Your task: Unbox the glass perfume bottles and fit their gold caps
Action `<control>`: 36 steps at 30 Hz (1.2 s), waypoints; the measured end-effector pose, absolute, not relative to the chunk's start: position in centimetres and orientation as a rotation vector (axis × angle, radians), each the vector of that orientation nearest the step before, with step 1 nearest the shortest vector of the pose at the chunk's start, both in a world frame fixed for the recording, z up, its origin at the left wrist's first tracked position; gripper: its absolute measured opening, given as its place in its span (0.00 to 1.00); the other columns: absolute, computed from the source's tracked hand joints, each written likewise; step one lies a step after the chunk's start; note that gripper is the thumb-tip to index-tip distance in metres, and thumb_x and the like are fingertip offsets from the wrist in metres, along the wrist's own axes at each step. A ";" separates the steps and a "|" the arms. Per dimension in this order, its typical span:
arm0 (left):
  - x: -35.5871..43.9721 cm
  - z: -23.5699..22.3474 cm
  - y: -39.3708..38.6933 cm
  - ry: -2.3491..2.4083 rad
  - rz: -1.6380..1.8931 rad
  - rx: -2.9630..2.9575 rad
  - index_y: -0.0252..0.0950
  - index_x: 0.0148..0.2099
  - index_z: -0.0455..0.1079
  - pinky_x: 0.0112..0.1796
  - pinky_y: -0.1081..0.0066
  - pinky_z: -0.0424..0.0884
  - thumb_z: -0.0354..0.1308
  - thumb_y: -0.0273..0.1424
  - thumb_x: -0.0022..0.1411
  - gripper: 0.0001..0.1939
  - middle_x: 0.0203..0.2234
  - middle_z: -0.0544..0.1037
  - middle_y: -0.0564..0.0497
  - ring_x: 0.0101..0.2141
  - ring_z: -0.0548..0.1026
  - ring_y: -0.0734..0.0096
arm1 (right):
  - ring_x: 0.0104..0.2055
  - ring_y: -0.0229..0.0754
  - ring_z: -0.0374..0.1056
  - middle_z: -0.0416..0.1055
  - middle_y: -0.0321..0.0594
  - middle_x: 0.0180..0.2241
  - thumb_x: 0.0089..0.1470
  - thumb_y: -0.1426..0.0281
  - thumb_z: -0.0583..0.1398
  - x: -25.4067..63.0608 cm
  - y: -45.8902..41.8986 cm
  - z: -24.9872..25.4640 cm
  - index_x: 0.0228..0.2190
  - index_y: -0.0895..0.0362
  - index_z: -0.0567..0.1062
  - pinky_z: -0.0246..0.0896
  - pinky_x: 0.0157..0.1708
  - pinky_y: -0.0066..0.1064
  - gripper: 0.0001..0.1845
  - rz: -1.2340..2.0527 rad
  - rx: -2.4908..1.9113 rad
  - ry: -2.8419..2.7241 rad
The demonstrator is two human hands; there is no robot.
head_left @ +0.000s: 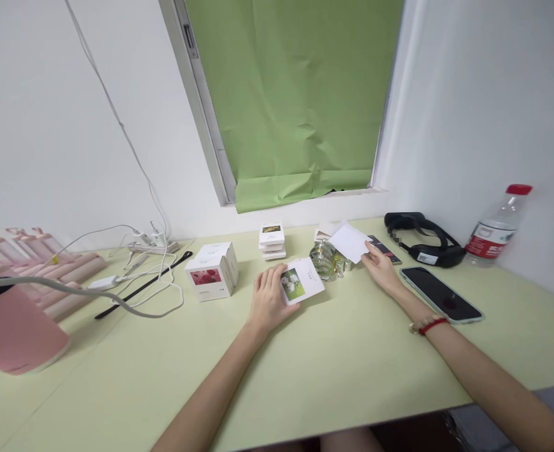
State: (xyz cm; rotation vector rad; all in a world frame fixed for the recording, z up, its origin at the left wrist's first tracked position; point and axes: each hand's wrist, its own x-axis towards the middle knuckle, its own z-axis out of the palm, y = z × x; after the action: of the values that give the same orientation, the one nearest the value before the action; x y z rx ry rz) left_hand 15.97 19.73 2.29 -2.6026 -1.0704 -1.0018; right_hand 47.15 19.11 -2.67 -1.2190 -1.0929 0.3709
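My left hand (271,300) is wrapped around a small white box (310,281) printed with a picture of white flowers on green. To its right, my right hand (379,267) pinches a blank white card or paper (349,242) by its lower right corner, holding it above the table. Just behind the box stand glass perfume bottles (322,258), partly covered by the paper. On the left, white boxes with a red flower picture (207,279) stand side by side. A stack of small white boxes (271,235) sits farther back.
A phone (441,295), a black headset with strap (425,242) and a red-capped water bottle (493,229) lie or stand at right. At left are white cables (164,285), a power strip (152,247), pink packages (64,276) and a pink container (20,329).
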 end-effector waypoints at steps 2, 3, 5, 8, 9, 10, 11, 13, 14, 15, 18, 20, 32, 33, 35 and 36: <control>16.0 2.3 19.7 -1.068 -1.005 -2.599 0.37 0.55 0.51 0.48 0.58 0.54 0.59 0.36 0.43 0.36 0.48 0.67 0.42 0.48 0.64 0.54 | 0.56 0.50 0.57 0.58 0.49 0.56 0.43 0.62 0.60 47.1 19.0 -2.6 0.51 0.59 0.66 0.56 0.53 0.42 0.32 0.352 -1.205 -1.077; 15.9 2.3 19.7 -1.068 -1.004 -2.598 0.36 0.55 0.51 0.48 0.58 0.54 0.59 0.36 0.43 0.36 0.48 0.67 0.42 0.48 0.64 0.54 | 0.55 0.49 0.59 0.58 0.49 0.55 0.43 0.62 0.60 47.1 19.0 -2.5 0.50 0.59 0.67 0.58 0.51 0.41 0.31 0.335 -1.200 -1.064; 15.9 2.4 19.7 -1.066 -0.998 -2.597 0.36 0.55 0.50 0.48 0.59 0.55 0.59 0.36 0.44 0.36 0.48 0.67 0.42 0.48 0.64 0.54 | 0.50 0.48 0.64 0.60 0.50 0.54 0.43 0.63 0.60 47.0 18.7 -2.2 0.50 0.60 0.68 0.62 0.48 0.39 0.30 0.298 -1.214 -1.042; 16.0 2.4 19.6 -1.070 -0.986 -2.598 0.37 0.55 0.50 0.48 0.59 0.55 0.59 0.36 0.44 0.36 0.48 0.67 0.42 0.48 0.65 0.54 | 0.39 0.42 0.70 0.61 0.50 0.52 0.43 0.64 0.59 46.9 18.3 -1.7 0.48 0.60 0.69 0.68 0.39 0.36 0.29 0.224 -1.262 -1.022; 16.0 2.5 19.5 -1.073 -0.985 -2.597 0.37 0.55 0.50 0.48 0.59 0.55 0.59 0.36 0.44 0.36 0.48 0.67 0.42 0.47 0.65 0.54 | 0.35 0.40 0.70 0.62 0.50 0.51 0.44 0.65 0.58 46.9 18.3 -1.6 0.48 0.61 0.69 0.68 0.37 0.35 0.28 0.192 -1.272 -1.021; 16.0 2.5 19.5 -1.076 -0.986 -2.596 0.37 0.55 0.51 0.48 0.59 0.55 0.59 0.36 0.44 0.36 0.48 0.67 0.42 0.47 0.65 0.53 | 0.33 0.39 0.70 0.63 0.50 0.50 0.44 0.65 0.58 47.0 18.2 -1.5 0.47 0.61 0.70 0.68 0.36 0.34 0.27 0.159 -1.279 -1.018; 16.0 2.5 19.5 -1.078 -0.990 -2.595 0.37 0.55 0.51 0.48 0.59 0.55 0.59 0.36 0.44 0.36 0.48 0.67 0.42 0.47 0.65 0.54 | 0.32 0.38 0.69 0.64 0.50 0.49 0.44 0.66 0.57 47.0 18.1 -1.4 0.47 0.61 0.70 0.68 0.35 0.34 0.26 0.125 -1.283 -1.015; 16.0 2.5 19.5 -1.079 -0.996 -2.593 0.37 0.55 0.51 0.48 0.58 0.55 0.59 0.35 0.43 0.36 0.48 0.67 0.42 0.48 0.65 0.54 | 0.32 0.38 0.68 0.66 0.49 0.47 0.44 0.67 0.56 47.2 18.1 -1.5 0.45 0.61 0.72 0.68 0.36 0.34 0.24 0.062 -1.293 -1.010; 16.0 2.5 19.5 -1.079 -0.996 -2.594 0.37 0.55 0.51 0.48 0.58 0.55 0.59 0.35 0.43 0.36 0.48 0.67 0.42 0.48 0.65 0.54 | 0.33 0.39 0.68 0.67 0.49 0.46 0.44 0.68 0.55 47.3 18.1 -1.5 0.45 0.61 0.72 0.67 0.37 0.35 0.24 0.035 -1.302 -1.012; 16.0 2.5 19.5 -1.077 -0.993 -2.596 0.37 0.55 0.51 0.48 0.58 0.55 0.59 0.35 0.43 0.36 0.48 0.67 0.42 0.48 0.65 0.54 | 0.34 0.39 0.68 0.67 0.48 0.46 0.45 0.69 0.55 47.4 18.1 -1.6 0.44 0.61 0.72 0.67 0.39 0.36 0.23 0.013 -1.312 -1.019; 16.0 2.4 19.6 -1.070 -0.992 -2.598 0.37 0.55 0.51 0.48 0.58 0.55 0.60 0.36 0.43 0.36 0.48 0.67 0.42 0.48 0.65 0.54 | 0.37 0.42 0.68 0.70 0.48 0.44 0.46 0.70 0.53 47.7 18.0 -1.8 0.42 0.60 0.74 0.66 0.42 0.39 0.21 -0.022 -1.359 -1.076; 16.0 2.4 19.6 -1.067 -0.998 -2.597 0.36 0.54 0.51 0.48 0.58 0.55 0.60 0.35 0.43 0.36 0.48 0.67 0.42 0.48 0.64 0.54 | 0.36 0.42 0.68 0.72 0.47 0.41 0.45 0.71 0.53 47.8 18.0 -2.0 0.40 0.60 0.74 0.66 0.41 0.40 0.20 -0.026 -1.401 -1.113; 15.9 2.4 19.6 -1.072 -1.003 -2.586 0.36 0.54 0.51 0.48 0.59 0.55 0.60 0.36 0.43 0.36 0.48 0.67 0.42 0.47 0.65 0.54 | 0.43 0.46 0.65 0.60 0.47 0.45 0.41 0.72 0.55 47.3 18.1 -2.3 0.34 0.57 0.76 0.67 0.37 0.37 0.16 -0.016 -1.541 -1.224; 15.9 2.3 19.7 -1.079 -1.010 -2.574 0.36 0.54 0.51 0.47 0.59 0.55 0.60 0.36 0.44 0.36 0.48 0.67 0.42 0.47 0.65 0.54 | 0.46 0.47 0.63 0.59 0.47 0.46 0.40 0.72 0.56 47.2 18.1 -2.2 0.34 0.57 0.76 0.67 0.38 0.37 0.15 -0.030 -1.541 -1.231; 15.9 2.3 19.8 -1.100 -1.041 -2.532 0.36 0.55 0.51 0.47 0.59 0.55 0.59 0.37 0.45 0.35 0.48 0.67 0.42 0.47 0.65 0.54 | 0.49 0.48 0.61 0.55 0.47 0.48 0.39 0.72 0.57 47.0 18.0 -2.1 0.34 0.57 0.76 0.65 0.41 0.37 0.15 -0.061 -1.535 -1.202; 15.8 2.3 19.8 -1.119 -1.065 -2.502 0.36 0.55 0.51 0.46 0.59 0.55 0.59 0.38 0.46 0.35 0.48 0.67 0.42 0.47 0.65 0.54 | 0.50 0.49 0.60 0.54 0.47 0.49 0.39 0.71 0.58 46.9 17.9 -1.9 0.34 0.57 0.75 0.64 0.42 0.38 0.15 -0.085 -1.529 -1.169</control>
State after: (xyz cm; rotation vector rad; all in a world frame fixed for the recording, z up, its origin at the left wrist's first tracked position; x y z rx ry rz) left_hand 15.83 19.82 2.27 -2.5016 -1.1186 -1.0651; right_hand 46.95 17.92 -1.88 -1.5285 -1.1693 -0.0849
